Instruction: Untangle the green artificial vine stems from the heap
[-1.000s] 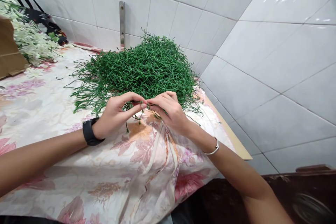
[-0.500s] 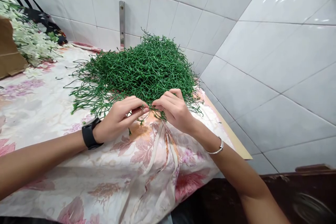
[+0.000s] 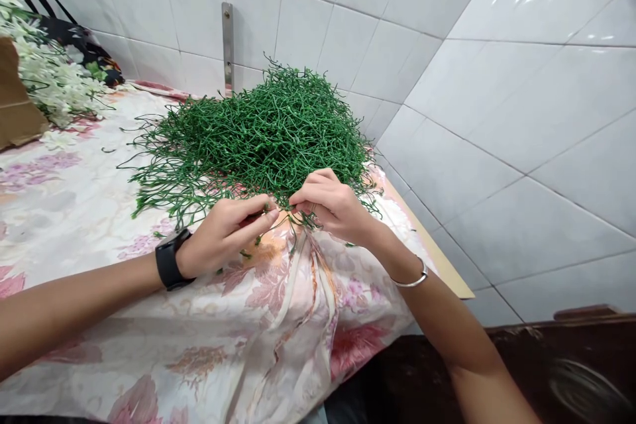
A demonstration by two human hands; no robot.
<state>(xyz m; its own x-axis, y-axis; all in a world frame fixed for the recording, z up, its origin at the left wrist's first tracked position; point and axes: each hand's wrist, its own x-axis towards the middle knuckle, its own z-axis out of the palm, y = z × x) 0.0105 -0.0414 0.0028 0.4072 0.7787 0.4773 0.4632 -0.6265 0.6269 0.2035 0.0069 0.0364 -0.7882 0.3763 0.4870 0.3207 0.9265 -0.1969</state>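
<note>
I've got one feed: head cam, worn by the person, facing forward and down. Landmark: green stem pile. Lens sits above the pile and on its near side, roughly arm's reach off, so left hand and right hand both show just this side of it. Tiled wall backs the pile and runs off right; white flowers close the view left of it.

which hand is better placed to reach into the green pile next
Probably the right hand: it overlaps the front of the green pile in view, while the left hand sits lower, farther from the pile's thick middle.
</note>
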